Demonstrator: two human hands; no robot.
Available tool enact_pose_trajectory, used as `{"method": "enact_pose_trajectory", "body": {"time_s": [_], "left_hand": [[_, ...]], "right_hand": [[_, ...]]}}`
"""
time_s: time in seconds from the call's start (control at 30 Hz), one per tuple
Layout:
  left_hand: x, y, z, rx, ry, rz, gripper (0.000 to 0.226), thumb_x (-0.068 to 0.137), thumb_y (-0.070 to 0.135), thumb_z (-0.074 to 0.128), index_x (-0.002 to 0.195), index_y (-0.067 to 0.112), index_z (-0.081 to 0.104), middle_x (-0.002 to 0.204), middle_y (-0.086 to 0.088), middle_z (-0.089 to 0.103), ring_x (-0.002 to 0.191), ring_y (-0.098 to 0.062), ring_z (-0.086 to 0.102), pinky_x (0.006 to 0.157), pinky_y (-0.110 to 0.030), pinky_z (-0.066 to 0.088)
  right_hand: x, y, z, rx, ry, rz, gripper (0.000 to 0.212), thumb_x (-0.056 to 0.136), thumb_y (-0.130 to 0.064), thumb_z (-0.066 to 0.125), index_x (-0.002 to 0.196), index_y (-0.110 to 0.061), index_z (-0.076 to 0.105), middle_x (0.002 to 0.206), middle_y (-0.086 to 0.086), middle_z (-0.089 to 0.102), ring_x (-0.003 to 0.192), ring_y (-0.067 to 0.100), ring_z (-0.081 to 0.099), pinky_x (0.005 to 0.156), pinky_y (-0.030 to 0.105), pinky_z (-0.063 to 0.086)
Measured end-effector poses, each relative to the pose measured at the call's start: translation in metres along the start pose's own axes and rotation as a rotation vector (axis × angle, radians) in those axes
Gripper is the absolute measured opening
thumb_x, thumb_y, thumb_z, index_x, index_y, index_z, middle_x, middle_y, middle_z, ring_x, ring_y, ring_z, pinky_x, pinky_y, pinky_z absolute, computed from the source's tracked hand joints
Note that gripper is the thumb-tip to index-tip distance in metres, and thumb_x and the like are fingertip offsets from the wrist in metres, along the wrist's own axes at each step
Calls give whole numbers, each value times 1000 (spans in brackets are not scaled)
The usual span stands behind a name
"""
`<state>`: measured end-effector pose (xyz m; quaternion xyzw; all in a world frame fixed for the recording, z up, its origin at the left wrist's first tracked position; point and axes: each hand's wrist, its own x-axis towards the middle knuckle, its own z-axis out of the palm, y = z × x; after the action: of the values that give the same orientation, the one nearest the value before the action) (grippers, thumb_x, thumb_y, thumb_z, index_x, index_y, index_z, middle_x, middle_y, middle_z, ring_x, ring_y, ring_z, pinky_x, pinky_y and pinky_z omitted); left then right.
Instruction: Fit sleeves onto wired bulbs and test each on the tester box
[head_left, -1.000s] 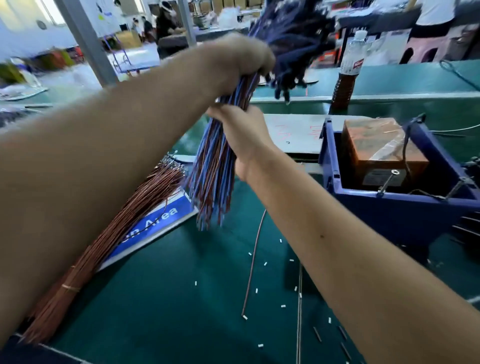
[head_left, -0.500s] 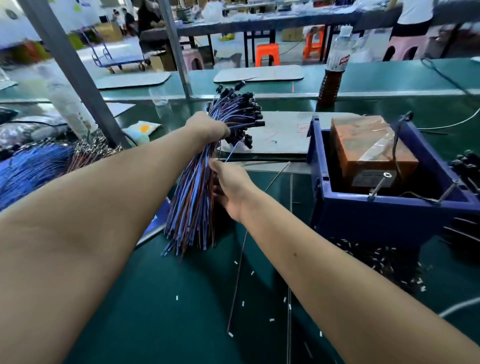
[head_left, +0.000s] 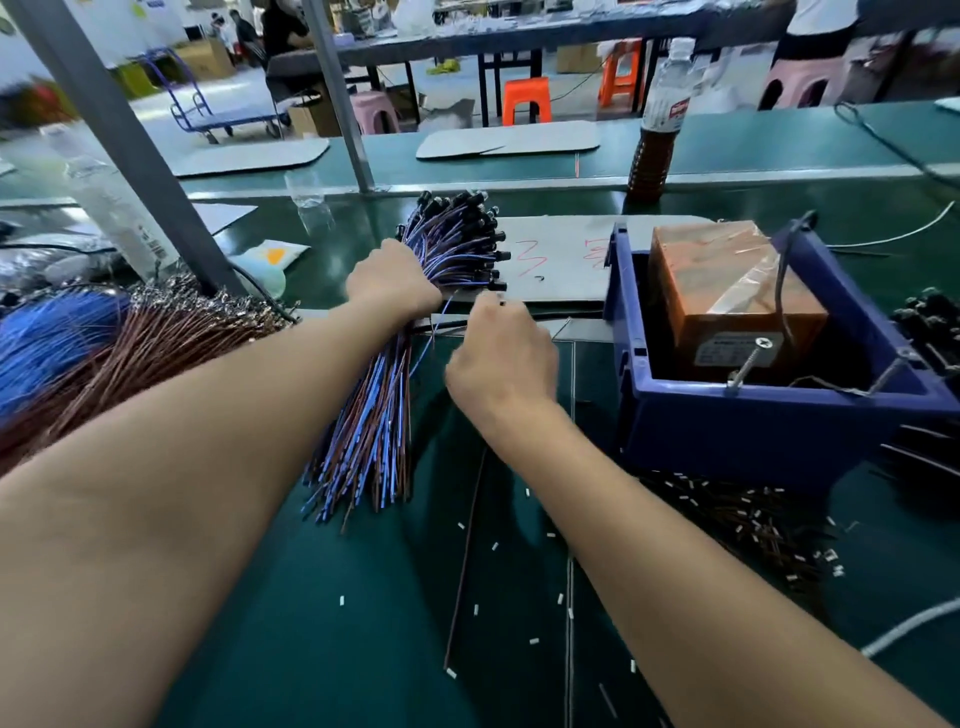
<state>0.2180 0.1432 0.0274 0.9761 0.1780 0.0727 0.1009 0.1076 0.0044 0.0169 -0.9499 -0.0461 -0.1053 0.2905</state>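
Left hand (head_left: 392, 283) grips wire bundle (head_left: 371, 415) at frame centre, bulb ends up, loose ends fanned on green worktop (head_left: 322, 649). Right hand (head_left: 501, 358) just beside it, fingers curled, pinching one bulb (head_left: 500, 300) at its tip. Tester box (head_left: 727, 296) in blue bin (head_left: 769, 431), right. White sleeves (head_left: 493, 545) scattered lower centre.

- A grey board (head_left: 550, 260) on the bench, centre of the frame, carries red handwritten marks; they cannot be read as definite characters.
- The bottle (head_left: 658, 119), upper right, has a red-and-white label, its print too small.
- The brown box (head_left: 727, 291) bears a printed plate, illegible.
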Motion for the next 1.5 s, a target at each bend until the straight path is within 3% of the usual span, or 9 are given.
{"method": "enact_pose_trajectory", "body": {"time_s": [0.13,0.33,0.43,0.67,0.8,1.0,1.13,1.23,1.5], "left_hand": [[-12,4,6,41,40,35,84,86,39,74,145,4,26,137,-23,48,125,-42,53,88,-46,46],[-32,12,-12,157,380,194,67,87,49,67,133,8,41,137,-21,43,127,-39,41,101,-50,41],[-44,25,-20,41,545,376,37,89,32,65,114,8,56,124,-17,53,115,-34,50,95,-42,47],[-81,55,-18,-265,-84,236,19,84,18,57,69,9,60,71,-18,67,79,-35,68,62,-27,47],[-90,63,-21,-418,-397,122,25,92,23,60,74,6,62,62,-9,65,47,-23,60,48,-21,50],[-76,41,-68,-371,-488,111,19,95,9,72,108,-4,73,85,-16,67,57,-16,52,47,-20,42],[-58,13,-99,8,-451,135,20,102,12,65,106,-5,73,97,-19,73,78,-24,61,77,-35,58],[-40,-15,-128,389,-231,139,22,95,8,70,74,-1,71,62,-10,68,55,-20,58,67,-31,55],[-35,-86,-117,679,75,-121,37,89,24,70,122,7,65,123,-18,63,117,-38,58,88,-44,49]], "right_hand": [[-1,13,-9,-225,-220,111,68,86,-18,76,141,-4,37,138,24,44,120,38,61,89,40,53],[3,14,-10,-186,-269,149,43,96,-1,59,137,1,50,139,22,56,128,37,59,94,39,53],[6,14,-20,-209,-308,125,19,91,1,60,102,-15,62,127,15,63,121,35,63,80,35,49],[-2,21,-20,-44,-252,167,9,93,-4,59,89,-10,63,111,17,70,110,38,68,84,39,59],[-10,25,-14,458,-126,265,15,84,-11,75,72,-14,67,90,11,77,68,33,76,64,47,65],[-21,-13,-6,1235,-99,418,22,92,-4,71,103,-11,53,78,8,64,41,9,58,54,38,61],[-49,-57,4,1414,-485,311,20,101,6,55,114,-6,45,87,18,64,47,13,63,48,26,56],[-68,-88,13,1412,-776,78,8,102,7,54,109,3,56,88,18,65,59,18,69,50,28,58],[-34,-66,26,643,-82,242,10,95,-19,62,91,-14,69,95,7,73,92,28,69,80,35,56]]}}
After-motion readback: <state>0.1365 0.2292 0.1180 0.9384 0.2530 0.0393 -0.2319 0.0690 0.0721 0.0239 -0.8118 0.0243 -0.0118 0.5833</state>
